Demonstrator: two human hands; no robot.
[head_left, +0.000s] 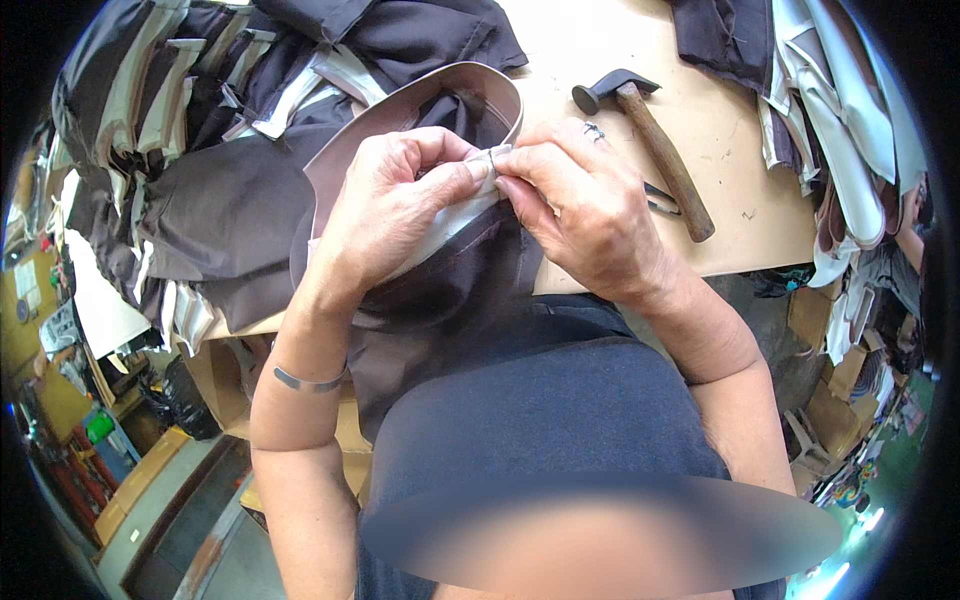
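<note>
Your left fingers (458, 184) and right fingers (530, 166) pinch tightly together on the pale edge of a dark fabric piece (465, 265) between them. The worktop (750, 215) ends just bodyward; rightward, bare surface lies past a hammer (655, 142). Fabric piles (215, 205) crowd their left; cartons (812, 318) sit beyond the right edge.

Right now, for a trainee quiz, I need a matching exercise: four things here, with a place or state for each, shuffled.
1. Hammer
2. Ring
3. White strip
4. Metal bracelet

A. Around the left forearm
B. Pinched by the left hand and right hand
C. Lying on the table
D. On the right hand

Pairs: 1-C, 2-D, 3-B, 4-A
</note>
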